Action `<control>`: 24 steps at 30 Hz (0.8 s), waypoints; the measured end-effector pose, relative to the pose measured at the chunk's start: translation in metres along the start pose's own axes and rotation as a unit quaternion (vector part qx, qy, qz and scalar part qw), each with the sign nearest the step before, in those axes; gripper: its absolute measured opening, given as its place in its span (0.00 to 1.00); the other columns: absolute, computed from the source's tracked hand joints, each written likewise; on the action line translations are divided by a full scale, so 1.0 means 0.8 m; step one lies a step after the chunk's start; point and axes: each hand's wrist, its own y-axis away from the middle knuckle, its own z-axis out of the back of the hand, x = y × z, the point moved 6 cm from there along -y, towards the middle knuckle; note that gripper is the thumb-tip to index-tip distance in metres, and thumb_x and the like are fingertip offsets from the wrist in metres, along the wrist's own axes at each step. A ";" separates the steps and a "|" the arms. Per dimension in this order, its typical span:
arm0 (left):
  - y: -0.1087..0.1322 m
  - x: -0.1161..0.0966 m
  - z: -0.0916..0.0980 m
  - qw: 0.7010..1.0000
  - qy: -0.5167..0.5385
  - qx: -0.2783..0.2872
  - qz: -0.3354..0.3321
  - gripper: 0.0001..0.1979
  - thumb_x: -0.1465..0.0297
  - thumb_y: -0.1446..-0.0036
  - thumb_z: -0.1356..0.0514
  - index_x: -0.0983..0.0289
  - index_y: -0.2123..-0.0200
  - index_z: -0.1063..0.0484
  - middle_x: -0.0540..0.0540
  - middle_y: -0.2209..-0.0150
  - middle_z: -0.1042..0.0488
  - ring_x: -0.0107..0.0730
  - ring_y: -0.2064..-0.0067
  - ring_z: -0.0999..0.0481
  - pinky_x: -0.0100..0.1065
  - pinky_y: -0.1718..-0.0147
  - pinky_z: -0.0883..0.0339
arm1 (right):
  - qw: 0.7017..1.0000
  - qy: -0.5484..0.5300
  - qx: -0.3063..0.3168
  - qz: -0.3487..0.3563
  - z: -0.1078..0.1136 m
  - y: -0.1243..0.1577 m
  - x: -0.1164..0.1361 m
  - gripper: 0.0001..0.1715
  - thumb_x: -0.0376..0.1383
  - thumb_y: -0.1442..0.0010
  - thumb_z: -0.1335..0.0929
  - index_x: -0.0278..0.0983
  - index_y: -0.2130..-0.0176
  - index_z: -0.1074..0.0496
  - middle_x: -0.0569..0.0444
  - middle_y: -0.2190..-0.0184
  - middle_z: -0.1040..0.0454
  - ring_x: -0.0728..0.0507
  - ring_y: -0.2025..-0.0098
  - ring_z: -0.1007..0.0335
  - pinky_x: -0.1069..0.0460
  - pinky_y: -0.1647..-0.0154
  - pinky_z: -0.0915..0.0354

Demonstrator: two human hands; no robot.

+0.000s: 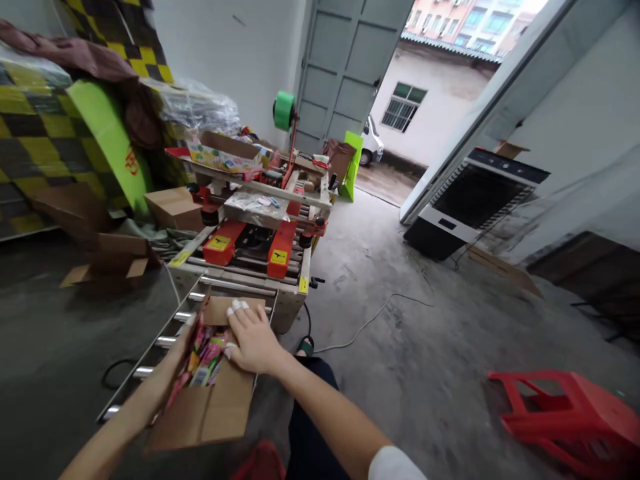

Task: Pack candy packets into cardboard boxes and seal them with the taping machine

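Packets (206,357) are in but the carton (183,420) isn't closed, my right grip (254,341) spread on its right flap (240,390), my left grip (176,352), leftward, unclear.

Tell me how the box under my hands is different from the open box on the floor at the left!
The packet box rests on the roller conveyor; the floor box sits lower down. Your left hand and right hand touch the packet box, but not the floor box. Colourful packets show inside the packet box; none show inside the floor box. Both are brown cardboard.
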 end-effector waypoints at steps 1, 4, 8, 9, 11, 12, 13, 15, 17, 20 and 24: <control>0.005 0.000 -0.004 1.000 -0.005 0.011 0.007 0.24 0.54 0.31 0.43 0.59 0.38 0.29 0.62 0.36 0.29 0.52 0.37 0.28 0.58 0.40 0.31 | 1.000 -0.010 -0.004 -0.001 0.001 -0.001 -0.001 0.45 0.46 0.31 0.37 0.29 0.26 0.51 0.38 0.23 0.54 0.36 0.21 0.62 0.35 0.22 0.62; 0.016 -0.009 -0.004 0.996 -0.055 0.070 0.011 0.27 0.55 0.29 0.51 0.60 0.35 0.30 0.62 0.28 0.39 0.57 0.27 0.41 0.61 0.32 0.42 | 0.998 -0.055 -0.027 -0.024 -0.001 -0.006 -0.011 0.47 0.44 0.33 0.38 0.23 0.26 0.55 0.34 0.24 0.53 0.35 0.21 0.62 0.35 0.22 0.64; 0.020 -0.031 -0.005 0.977 -0.155 0.145 0.033 0.29 0.58 0.27 0.54 0.63 0.30 0.37 0.61 0.24 0.49 0.54 0.26 0.45 0.56 0.32 0.39 | 0.992 -0.115 -0.042 -0.010 -0.016 -0.004 -0.024 0.50 0.45 0.33 0.42 0.22 0.25 0.64 0.34 0.23 0.60 0.36 0.20 0.68 0.34 0.22 0.65; 0.019 -0.034 -0.007 0.970 -0.182 0.154 0.052 0.28 0.59 0.28 0.53 0.61 0.30 0.37 0.59 0.24 0.49 0.55 0.27 0.43 0.56 0.34 0.35 | 0.992 -0.117 -0.050 -0.001 -0.017 -0.002 -0.024 0.49 0.45 0.33 0.44 0.22 0.25 0.65 0.35 0.23 0.60 0.37 0.20 0.68 0.34 0.22 0.65; 0.020 -0.038 -0.008 0.957 -0.225 0.158 0.090 0.27 0.61 0.28 0.52 0.57 0.30 0.36 0.56 0.24 0.49 0.59 0.28 0.41 0.57 0.40 0.29 | 0.994 -0.092 -0.064 -0.002 -0.014 0.003 -0.020 0.46 0.42 0.32 0.45 0.22 0.25 0.63 0.35 0.23 0.58 0.37 0.20 0.66 0.34 0.22 0.64; 0.020 -0.040 -0.008 0.955 -0.233 0.153 0.100 0.26 0.62 0.28 0.52 0.56 0.30 0.36 0.55 0.24 0.49 0.60 0.29 0.40 0.57 0.41 0.28 | 0.995 -0.067 -0.067 -0.010 -0.012 0.003 -0.015 0.44 0.41 0.32 0.45 0.22 0.25 0.61 0.35 0.23 0.56 0.36 0.21 0.65 0.34 0.22 0.63; 0.019 -0.041 -0.008 0.958 -0.227 0.149 0.097 0.26 0.62 0.28 0.53 0.57 0.30 0.36 0.55 0.24 0.49 0.59 0.29 0.40 0.57 0.40 0.29 | 0.997 -0.040 -0.066 -0.020 -0.009 0.002 -0.011 0.43 0.39 0.32 0.45 0.23 0.25 0.58 0.35 0.24 0.55 0.36 0.21 0.63 0.34 0.22 0.62; 0.018 -0.044 -0.010 0.970 -0.188 0.141 0.068 0.26 0.63 0.27 0.55 0.61 0.31 0.35 0.57 0.24 0.48 0.53 0.28 0.41 0.55 0.34 0.35 | 0.998 0.008 -0.055 -0.034 -0.004 -0.008 -0.005 0.41 0.36 0.32 0.45 0.23 0.26 0.53 0.35 0.24 0.52 0.35 0.22 0.60 0.35 0.23 0.61; 0.014 -0.045 -0.012 0.977 -0.161 0.128 0.050 0.26 0.64 0.26 0.56 0.64 0.31 0.35 0.60 0.24 0.47 0.50 0.27 0.42 0.53 0.30 0.41 | 0.998 0.028 -0.042 -0.036 -0.001 -0.020 -0.005 0.40 0.35 0.32 0.45 0.23 0.26 0.51 0.36 0.25 0.50 0.34 0.22 0.58 0.35 0.23 0.59; 0.006 -0.044 -0.016 0.977 -0.176 0.094 0.077 0.26 0.64 0.28 0.52 0.64 0.32 0.34 0.61 0.24 0.47 0.56 0.27 0.44 0.55 0.31 0.41 | 0.997 0.024 -0.045 -0.053 0.003 -0.021 -0.008 0.39 0.35 0.31 0.45 0.23 0.26 0.51 0.34 0.25 0.51 0.34 0.22 0.58 0.33 0.23 0.57; -0.009 -0.033 -0.024 0.983 -0.128 0.077 0.105 0.26 0.68 0.30 0.52 0.62 0.32 0.33 0.60 0.25 0.46 0.53 0.27 0.42 0.53 0.31 0.40 | 0.999 0.027 -0.038 -0.012 -0.013 0.043 0.030 0.45 0.46 0.31 0.40 0.23 0.26 0.51 0.31 0.24 0.55 0.27 0.22 0.63 0.28 0.26 0.57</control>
